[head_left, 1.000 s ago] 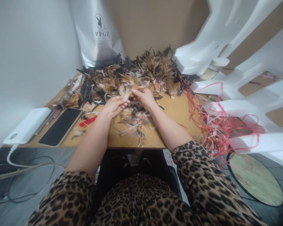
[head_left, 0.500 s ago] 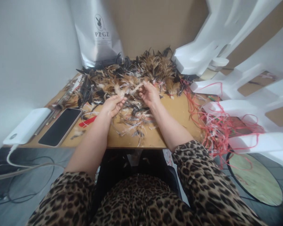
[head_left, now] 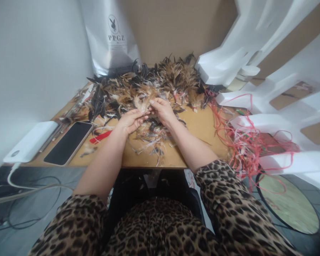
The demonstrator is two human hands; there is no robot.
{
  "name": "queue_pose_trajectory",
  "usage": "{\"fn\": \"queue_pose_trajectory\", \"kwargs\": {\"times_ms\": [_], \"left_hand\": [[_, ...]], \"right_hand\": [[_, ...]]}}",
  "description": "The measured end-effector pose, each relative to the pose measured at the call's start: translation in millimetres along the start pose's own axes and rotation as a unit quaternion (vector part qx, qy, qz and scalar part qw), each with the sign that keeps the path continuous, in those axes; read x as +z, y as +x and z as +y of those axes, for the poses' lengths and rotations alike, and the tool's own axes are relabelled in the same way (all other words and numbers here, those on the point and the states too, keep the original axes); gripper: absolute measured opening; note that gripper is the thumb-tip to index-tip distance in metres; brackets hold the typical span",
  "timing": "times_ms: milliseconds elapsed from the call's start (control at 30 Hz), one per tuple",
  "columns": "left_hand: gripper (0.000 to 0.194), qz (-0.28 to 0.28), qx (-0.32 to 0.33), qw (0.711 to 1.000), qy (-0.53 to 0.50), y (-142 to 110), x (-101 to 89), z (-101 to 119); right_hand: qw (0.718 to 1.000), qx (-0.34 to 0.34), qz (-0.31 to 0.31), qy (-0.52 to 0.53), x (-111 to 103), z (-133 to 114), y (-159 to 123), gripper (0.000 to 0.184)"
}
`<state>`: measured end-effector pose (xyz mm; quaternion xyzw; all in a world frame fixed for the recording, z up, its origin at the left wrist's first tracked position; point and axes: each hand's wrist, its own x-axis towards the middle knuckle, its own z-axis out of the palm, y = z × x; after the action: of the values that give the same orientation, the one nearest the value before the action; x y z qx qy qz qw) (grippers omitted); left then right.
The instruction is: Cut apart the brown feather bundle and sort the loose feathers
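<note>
Pale tan feathers [head_left: 142, 103] stick up from the pinched fingers of my left hand [head_left: 131, 121]. My right hand [head_left: 162, 111] meets it from the right, thumb and index finger closed at the base of the same feathers; the fingertips of both hands nearly touch. Behind them lies a wide heap of brown and black feathers [head_left: 120, 89], with a fuller brown bunch [head_left: 180, 76] at its right. Loose feather scraps [head_left: 154, 137] and pale strands are scattered on the table [head_left: 200, 124] below my hands.
To the left are a phone [head_left: 68, 143], a white power bank [head_left: 30, 142] with a cable, and a red strip [head_left: 100, 137]. Tangled pink and red string [head_left: 248, 145] spreads over white foam pieces [head_left: 290, 163] at right. A silver bag [head_left: 114, 53] stands behind the heap.
My right hand drew away up and right with a pale feather at its fingertips, then came back to my left hand. My left hand stayed almost in place, still pinching the feathers.
</note>
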<state>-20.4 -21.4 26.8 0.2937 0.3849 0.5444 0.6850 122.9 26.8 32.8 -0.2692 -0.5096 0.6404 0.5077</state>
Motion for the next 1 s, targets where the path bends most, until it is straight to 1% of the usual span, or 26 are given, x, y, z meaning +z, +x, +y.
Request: {"fn": "queue_pose_trajectory", "kwargs": {"times_ms": [133,267,400,467,567,633,733,867,1000], "left_hand": [[0.012,-0.006,0.002,1.000,0.002,0.3,-1.2,0.1],[0.008,0.002,-0.003,1.000,0.014,0.5,-0.9,-1.1],[0.005,0.007,0.013,0.999,0.032,2.9,-1.1,-3.2],[0.003,0.028,0.036,0.998,0.032,4.8,-1.8,-3.7],[0.006,0.073,0.081,0.994,0.015,7.4,-3.0,-3.7],[0.006,0.089,0.103,0.991,0.017,8.3,-3.1,-4.2],[0.005,0.084,0.111,0.989,0.048,8.0,-1.8,-6.1],[0.011,0.072,0.099,0.989,0.085,6.6,-0.7,-9.1],[0.017,0.043,0.077,0.990,0.109,5.3,-2.7,-9.8]], "right_hand": [[1.000,0.000,0.003,-0.013,0.5,-0.9,-1.0,0.036],[0.999,-0.006,0.017,-0.038,1.1,-0.3,-1.6,0.034],[0.998,-0.001,0.024,-0.053,1.1,1.7,-1.7,0.033],[0.998,0.009,0.033,-0.053,1.3,1.5,-2.1,0.033],[0.998,0.017,0.040,-0.054,3.2,-1.3,-4.5,0.035],[0.997,0.031,0.037,-0.060,5.8,-3.9,-7.2,0.038],[0.996,0.058,0.023,-0.069,10.1,-5.9,-11.3,0.039],[0.996,0.048,0.021,-0.079,12.4,-4.5,-12.8,0.035],[0.995,0.041,0.013,-0.094,9.2,-1.9,-10.7,0.034]]}}
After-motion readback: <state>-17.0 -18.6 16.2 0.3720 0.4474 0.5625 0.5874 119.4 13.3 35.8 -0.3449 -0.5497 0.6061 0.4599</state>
